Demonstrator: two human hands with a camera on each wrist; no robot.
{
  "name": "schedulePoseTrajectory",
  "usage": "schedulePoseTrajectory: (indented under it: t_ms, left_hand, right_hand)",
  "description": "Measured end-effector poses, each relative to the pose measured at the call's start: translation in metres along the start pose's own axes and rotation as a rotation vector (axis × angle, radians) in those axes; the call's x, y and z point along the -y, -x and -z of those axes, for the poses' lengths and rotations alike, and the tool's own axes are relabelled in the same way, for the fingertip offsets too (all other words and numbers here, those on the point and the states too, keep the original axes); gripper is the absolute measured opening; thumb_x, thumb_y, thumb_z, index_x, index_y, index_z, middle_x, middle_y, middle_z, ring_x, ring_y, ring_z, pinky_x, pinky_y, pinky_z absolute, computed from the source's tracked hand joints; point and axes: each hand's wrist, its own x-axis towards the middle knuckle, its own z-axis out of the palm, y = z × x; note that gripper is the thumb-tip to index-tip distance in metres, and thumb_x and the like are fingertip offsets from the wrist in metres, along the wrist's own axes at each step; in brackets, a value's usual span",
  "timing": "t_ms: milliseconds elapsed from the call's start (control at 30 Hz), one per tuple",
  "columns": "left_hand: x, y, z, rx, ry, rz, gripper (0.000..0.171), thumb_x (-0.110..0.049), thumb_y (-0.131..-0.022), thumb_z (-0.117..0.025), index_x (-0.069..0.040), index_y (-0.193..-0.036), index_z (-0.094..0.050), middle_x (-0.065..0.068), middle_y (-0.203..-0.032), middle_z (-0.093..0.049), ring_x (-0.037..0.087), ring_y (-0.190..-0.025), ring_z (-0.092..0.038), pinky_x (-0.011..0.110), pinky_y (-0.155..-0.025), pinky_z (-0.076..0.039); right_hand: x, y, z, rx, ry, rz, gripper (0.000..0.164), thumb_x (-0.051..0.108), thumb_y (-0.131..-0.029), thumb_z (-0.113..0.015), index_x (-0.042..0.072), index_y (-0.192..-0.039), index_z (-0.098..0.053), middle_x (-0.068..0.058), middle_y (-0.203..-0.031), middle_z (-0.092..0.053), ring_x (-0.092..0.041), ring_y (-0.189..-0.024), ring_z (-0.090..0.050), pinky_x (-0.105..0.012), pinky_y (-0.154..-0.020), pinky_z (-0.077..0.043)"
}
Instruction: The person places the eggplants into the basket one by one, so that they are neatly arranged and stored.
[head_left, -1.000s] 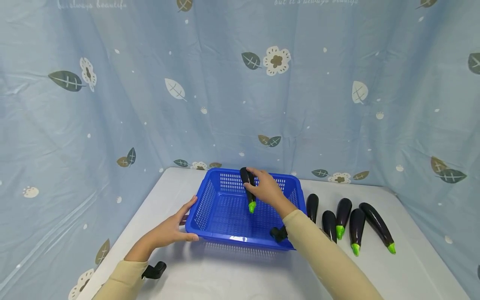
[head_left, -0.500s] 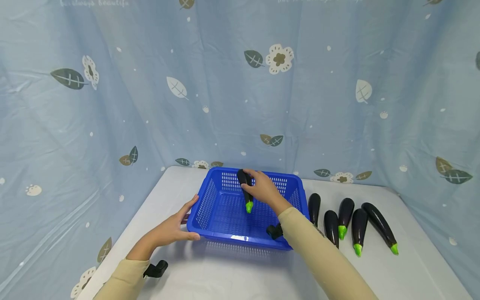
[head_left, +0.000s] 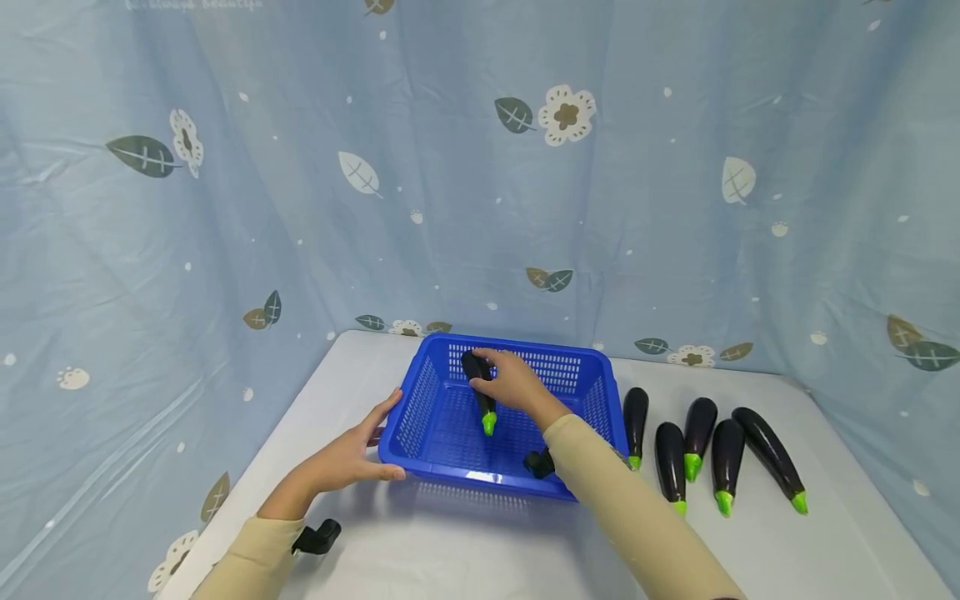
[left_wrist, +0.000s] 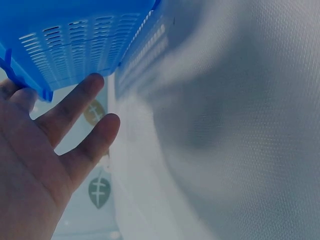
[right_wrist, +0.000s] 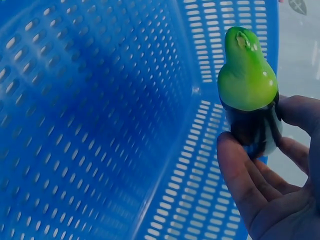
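A blue plastic basket with slotted walls stands on the white-covered table. My right hand pinches a dark eggplant inside it, above the floor, with the green stem end pointing down toward me. In the right wrist view, my thumb and fingers wrap the dark body just behind the green cap. My left hand rests against the basket's left front corner, thumb along the front and index finger at the side rim. Its lower fingers are straight and spread in the left wrist view.
Several more eggplants lie on the table to the right of the basket, green ends toward me. A blue patterned curtain hangs behind the table and on both sides.
My right hand has moved left and lower into the basket with the eggplant. The left hand stays at the basket's corner. The head view has shifted slightly.
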Motion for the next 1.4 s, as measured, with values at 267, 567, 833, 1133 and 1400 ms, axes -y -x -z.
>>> schedulePoseTrajectory:
  t_ms: [267, 567, 833, 1133, 1400]
  left_hand:
    - [-0.001, 0.001, 0.001, -0.002, -0.002, -0.007, 0.119, -0.032, -0.080, -0.087, -0.026, -0.165, -0.004, 0.022, -0.167, -0.015, 0.051, -0.135, -0.046, 0.065, -0.103, -0.043]
    - [0.000, 0.001, -0.001, 0.010, 0.021, 0.014, 0.118, -0.033, -0.081, -0.087, -0.029, -0.165, -0.004, 0.025, -0.165, -0.020, 0.051, -0.136, -0.045, 0.066, -0.103, -0.043]
    - [0.000, 0.001, 0.000, 0.007, 0.022, 0.003, 0.119, -0.034, -0.081, -0.087, -0.030, -0.165, -0.004, 0.025, -0.165, -0.020, 0.051, -0.136, -0.045, 0.067, -0.102, -0.043]
    - [0.001, -0.001, 0.000, 0.007, 0.021, 0.009, 0.119, -0.037, -0.080, -0.087, -0.032, -0.165, -0.003, 0.023, -0.166, -0.019, 0.051, -0.136, -0.044, 0.066, -0.102, -0.044]
    - [0.004, 0.000, -0.001, 0.007, 0.026, 0.004, 0.119, -0.035, -0.080, -0.087, -0.031, -0.165, -0.003, 0.023, -0.166, -0.019, 0.051, -0.136, -0.045, 0.065, -0.102, -0.044]
  right_hand:
    - [0.007, -0.007, -0.012, 0.056, -0.028, -0.003, 0.058, 0.028, -0.098, -0.070, 0.017, -0.151, -0.050, -0.017, -0.140, -0.059, -0.031, -0.116, -0.063, -0.044, -0.091, -0.056]
    - [0.006, -0.011, -0.024, 0.146, -0.118, -0.065, 0.060, 0.021, -0.097, -0.070, 0.014, -0.152, -0.047, -0.021, -0.138, -0.057, -0.025, -0.093, -0.068, -0.034, -0.070, -0.061]
    - [0.009, -0.017, -0.028, 0.190, -0.122, -0.084, 0.062, 0.016, -0.096, -0.072, 0.009, -0.152, -0.046, -0.022, -0.140, -0.055, -0.025, -0.091, -0.069, -0.032, -0.069, -0.061]
    - [0.011, -0.022, -0.034, 0.246, -0.076, -0.073, 0.069, 0.018, -0.095, -0.074, 0.007, -0.155, -0.042, -0.022, -0.145, -0.052, -0.020, -0.080, -0.070, -0.031, -0.070, -0.060]
    - [0.014, -0.020, -0.037, 0.322, -0.092, -0.059, 0.075, 0.015, -0.095, -0.074, 0.005, -0.158, -0.034, -0.021, -0.153, -0.046, -0.020, -0.082, -0.073, -0.033, -0.081, -0.059]
